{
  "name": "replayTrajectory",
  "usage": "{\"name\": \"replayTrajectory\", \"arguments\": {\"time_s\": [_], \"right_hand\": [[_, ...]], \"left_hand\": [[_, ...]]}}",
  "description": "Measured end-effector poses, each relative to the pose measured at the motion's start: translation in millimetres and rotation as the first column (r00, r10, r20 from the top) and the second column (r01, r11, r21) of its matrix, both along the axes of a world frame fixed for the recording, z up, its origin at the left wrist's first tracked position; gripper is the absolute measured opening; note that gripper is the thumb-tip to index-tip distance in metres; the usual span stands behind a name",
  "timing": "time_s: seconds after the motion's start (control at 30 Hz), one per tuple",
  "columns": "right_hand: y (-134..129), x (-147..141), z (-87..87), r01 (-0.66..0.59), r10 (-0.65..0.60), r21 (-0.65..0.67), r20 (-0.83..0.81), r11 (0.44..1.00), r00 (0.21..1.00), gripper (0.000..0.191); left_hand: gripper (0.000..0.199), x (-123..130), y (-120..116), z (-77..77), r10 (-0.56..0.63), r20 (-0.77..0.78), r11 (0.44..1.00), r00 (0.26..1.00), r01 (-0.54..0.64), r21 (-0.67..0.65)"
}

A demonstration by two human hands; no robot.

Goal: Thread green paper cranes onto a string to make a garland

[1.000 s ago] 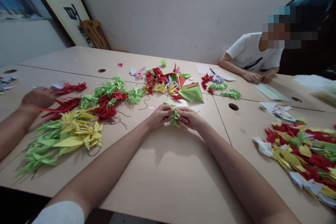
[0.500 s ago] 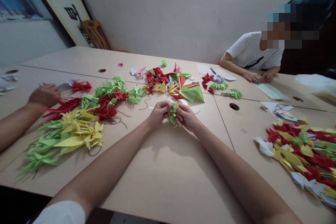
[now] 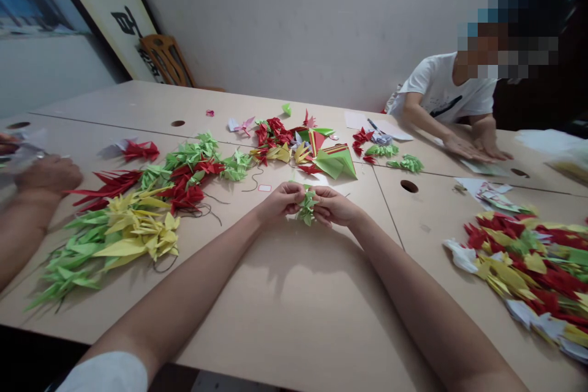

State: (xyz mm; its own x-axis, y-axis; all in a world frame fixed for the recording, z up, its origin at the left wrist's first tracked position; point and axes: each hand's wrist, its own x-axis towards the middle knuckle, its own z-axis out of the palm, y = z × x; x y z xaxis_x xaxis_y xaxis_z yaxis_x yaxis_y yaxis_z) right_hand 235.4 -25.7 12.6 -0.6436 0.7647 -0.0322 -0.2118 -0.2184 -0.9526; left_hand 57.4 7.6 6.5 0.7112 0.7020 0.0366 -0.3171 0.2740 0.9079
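Note:
Between my two hands, above the middle of the table (image 3: 275, 294), is a small cluster of green folded paper (image 3: 307, 207). The fingers of my left hand (image 3: 283, 199) are closed on its left side. My right hand (image 3: 337, 205) pinches it from the right. Just beyond them lie a green folded sheet stack (image 3: 337, 162) and a heap of red folded paper (image 3: 278, 135). A small red-edged label (image 3: 264, 188) rests beside my left hand.
Strung green, red and yellow paper (image 3: 142, 226) covers the left. A colourful pile (image 3: 528, 263) lies at right. A person in a white shirt (image 3: 434, 82) presses paper across the table. Another person's hand (image 3: 48, 174) is at far left.
My hands have shifted slightly lower with the green cluster, which is more exposed. The hand at far left moved further left. The person opposite now has both hands flattened on the paper.

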Motion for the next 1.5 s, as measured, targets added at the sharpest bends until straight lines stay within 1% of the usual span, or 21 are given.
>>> {"name": "replayTrajectory", "arguments": {"time_s": [0.2, 0.33, 0.43, 0.63, 0.8, 0.9, 1.0, 1.07, 1.1, 1.2, 1.3, 1.4, 1.5], "right_hand": [[1.2, 2.9, -2.3, -0.035, 0.035, -0.016, 0.001, 0.999, 0.999, 0.036], [2.5, 4.8, -5.5, -0.062, 0.061, -0.052, -0.016, 0.997, 0.998, 0.034], [3.4, 6.5, -7.4, -0.073, 0.073, -0.075, -0.006, 0.995, 0.997, 0.032], [5.5, 10.5, -10.1, -0.120, 0.120, -0.077, -0.002, 0.990, 0.993, 0.033], [5.6, 10.7, -10.1, -0.103, 0.105, -0.081, 0.012, 0.991, 0.994, 0.034], [5.9, 6.1, -9.7, -0.036, 0.038, -0.055, 0.032, 0.998, 0.999, 0.035], [7.0, -1.5, -10.6, 0.116, -0.116, 0.015, 0.038, 0.993, 0.993, 0.036], [8.0, -6.3, -11.8, 0.228, -0.232, 0.079, 0.048, 0.970, 0.971, 0.037], [8.4, -8.1, -12.3, 0.278, -0.286, 0.114, 0.058, 0.954, 0.956, 0.037], [8.9, -11.7, -12.9, 0.387, -0.415, 0.225, 0.098, 0.894, 0.904, 0.038], [8.0, -13.7, -11.6, 0.412, -0.469, 0.306, 0.144, 0.858, 0.871, 0.041], [6.0, -16.2, -9.3, 0.418, -0.496, 0.350, 0.169, 0.838, 0.852, 0.043], [4.1, -18.3, -7.5, 0.459, -0.550, 0.381, 0.174, 0.802, 0.817, 0.041]], "left_hand": [[0.049, -0.8, 0.8, -1.7, -0.016, -0.009, 1.000, 1.000, 0.017, 0.026], [0.049, -0.9, 1.3, -2.7, -0.035, -0.014, 0.998, 0.999, 0.035, 0.044], [0.048, -0.4, 1.1, -3.6, -0.020, -0.032, 0.998, 0.999, 0.022, 0.058], [0.049, 0.8, -0.3, -3.8, 0.001, -0.049, 0.997, 0.999, 0.003, 0.076], [0.047, 0.9, -1.1, -5.1, 0.013, -0.036, 0.997, 0.999, -0.011, 0.077], [0.048, 1.5, -0.9, -5.4, 0.061, -0.030, 0.995, 0.998, -0.059, 0.083], [0.047, 2.2, 0.3, -5.1, 0.204, -0.046, 0.969, 0.978, -0.195, 0.151], [0.045, 2.2, 1.5, -4.8, 0.307, -0.057, 0.933, 0.950, -0.288, 0.218], [0.043, 2.1, 2.0, -4.7, 0.341, -0.067, 0.917, 0.938, -0.316, 0.244], [0.042, 1.5, 3.5, -5.0, 0.385, -0.108, 0.896, 0.916, -0.343, 0.283], [0.044, 0.9, 4.9, -5.8, 0.413, -0.121, 0.884, 0.903, -0.365, 0.293], [0.042, 0.7, 6.3, -6.3, 0.426, -0.128, 0.877, 0.896, -0.374, 0.300], [0.042, 0.7, 7.7, -7.0, 0.440, -0.132, 0.878, 0.888, -0.395, 0.271]]}}
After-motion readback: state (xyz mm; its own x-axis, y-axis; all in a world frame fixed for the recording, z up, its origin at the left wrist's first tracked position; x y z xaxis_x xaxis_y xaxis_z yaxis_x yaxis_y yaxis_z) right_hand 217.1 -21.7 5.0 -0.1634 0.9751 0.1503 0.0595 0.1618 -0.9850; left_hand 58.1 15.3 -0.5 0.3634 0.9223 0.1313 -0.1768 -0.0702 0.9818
